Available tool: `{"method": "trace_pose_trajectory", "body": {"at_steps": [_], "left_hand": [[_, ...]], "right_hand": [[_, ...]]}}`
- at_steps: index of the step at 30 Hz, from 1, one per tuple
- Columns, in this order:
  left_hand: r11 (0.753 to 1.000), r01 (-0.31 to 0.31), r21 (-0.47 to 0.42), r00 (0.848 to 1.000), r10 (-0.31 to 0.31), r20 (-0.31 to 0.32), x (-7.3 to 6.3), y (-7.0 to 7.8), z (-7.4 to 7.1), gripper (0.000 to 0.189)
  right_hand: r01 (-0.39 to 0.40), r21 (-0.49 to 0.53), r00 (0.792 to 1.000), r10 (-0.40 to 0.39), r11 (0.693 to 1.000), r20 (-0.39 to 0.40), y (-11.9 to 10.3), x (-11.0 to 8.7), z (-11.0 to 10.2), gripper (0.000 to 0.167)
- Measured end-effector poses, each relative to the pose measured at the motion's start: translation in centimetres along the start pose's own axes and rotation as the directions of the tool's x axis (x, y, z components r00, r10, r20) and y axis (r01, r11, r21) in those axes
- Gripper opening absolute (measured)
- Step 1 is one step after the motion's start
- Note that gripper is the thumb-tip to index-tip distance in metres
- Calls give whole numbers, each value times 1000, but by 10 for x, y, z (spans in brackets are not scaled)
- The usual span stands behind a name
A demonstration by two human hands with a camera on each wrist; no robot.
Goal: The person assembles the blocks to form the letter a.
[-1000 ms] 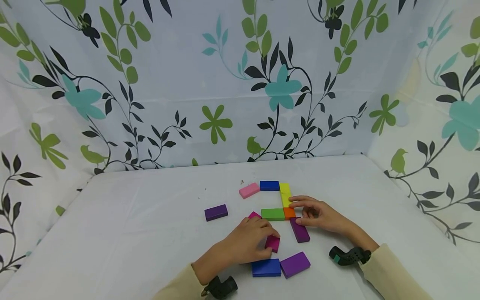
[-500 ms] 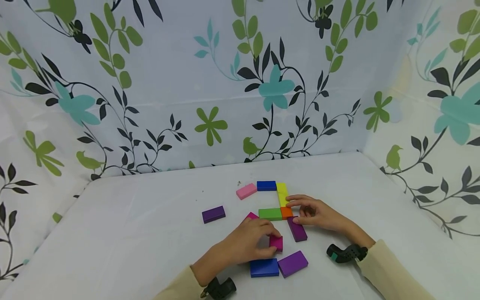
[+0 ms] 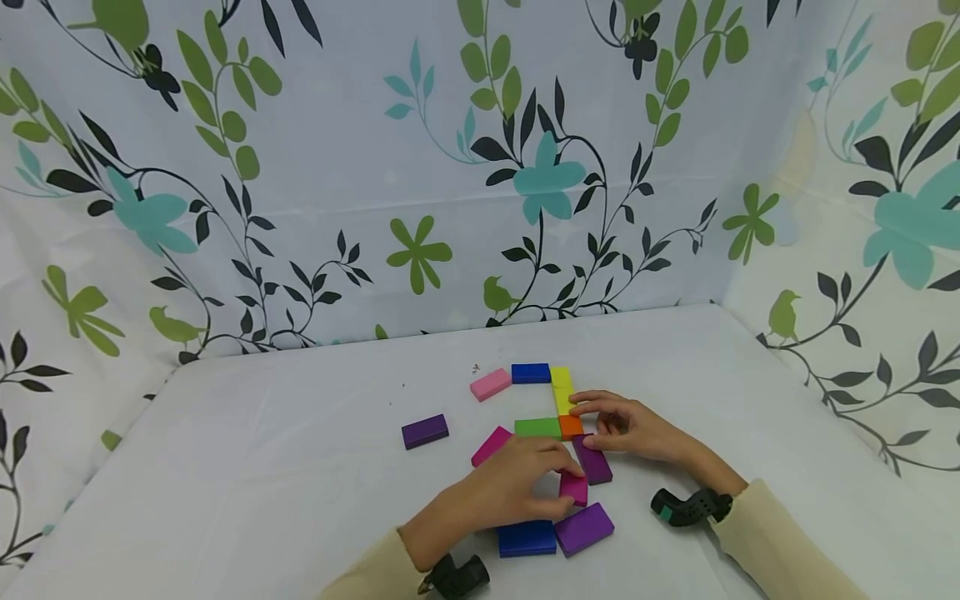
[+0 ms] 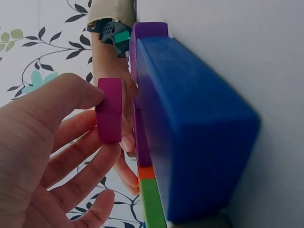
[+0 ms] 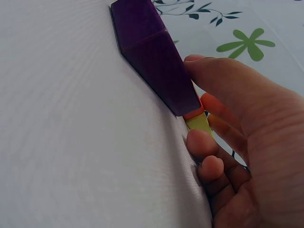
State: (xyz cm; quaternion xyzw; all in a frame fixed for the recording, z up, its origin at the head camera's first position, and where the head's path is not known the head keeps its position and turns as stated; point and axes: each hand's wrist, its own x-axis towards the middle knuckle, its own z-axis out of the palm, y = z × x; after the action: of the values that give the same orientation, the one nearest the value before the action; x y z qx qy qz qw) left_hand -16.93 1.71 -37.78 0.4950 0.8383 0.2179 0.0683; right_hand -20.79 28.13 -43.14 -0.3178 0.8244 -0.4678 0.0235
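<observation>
My left hand (image 3: 517,479) pinches a small magenta block (image 4: 109,111) between thumb and fingers. In the head view this block appears between a plum-purple block (image 3: 592,462) and a violet block (image 3: 584,529). The violet one meets a blue block (image 3: 527,540), partly covered by my left hand. My right hand (image 3: 630,427) has its thumb against the plum block's upper end, with other fingertips by the yellow piece (image 3: 562,390). An orange block (image 3: 571,427) sits below the yellow, beside a green block (image 3: 537,427). Another magenta block (image 3: 491,444) lies partly behind my left hand.
At the far end of the arrangement are a second blue block (image 3: 531,373) and a light pink block (image 3: 491,385). A dark purple block (image 3: 425,432) lies apart on the left of the white table (image 3: 285,467). Leaf-patterned cloth (image 3: 337,167) hangs behind.
My left hand has moved right with the small magenta block, towards the plum and violet blocks. More of the other magenta block shows behind it. My right hand stays at the plum block.
</observation>
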Motion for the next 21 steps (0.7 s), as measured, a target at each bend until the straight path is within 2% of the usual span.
{"method": "trace_pose_trajectory", "body": {"at_steps": [9,11,21], "left_hand": [[991,-123,56,990,126,-62,12,9,8,25],[990,-132,54,988,136,-70,15,12,10,24],[992,-98,78,994,101,-41,25,17,21,25]], "right_hand": [[29,-2,1000,-29,1000,12,-1,1,0,35],[39,-4,999,-39,999,14,-1,1,1,35],[102,-28,995,-101,994,13,2,0,0,35]]}}
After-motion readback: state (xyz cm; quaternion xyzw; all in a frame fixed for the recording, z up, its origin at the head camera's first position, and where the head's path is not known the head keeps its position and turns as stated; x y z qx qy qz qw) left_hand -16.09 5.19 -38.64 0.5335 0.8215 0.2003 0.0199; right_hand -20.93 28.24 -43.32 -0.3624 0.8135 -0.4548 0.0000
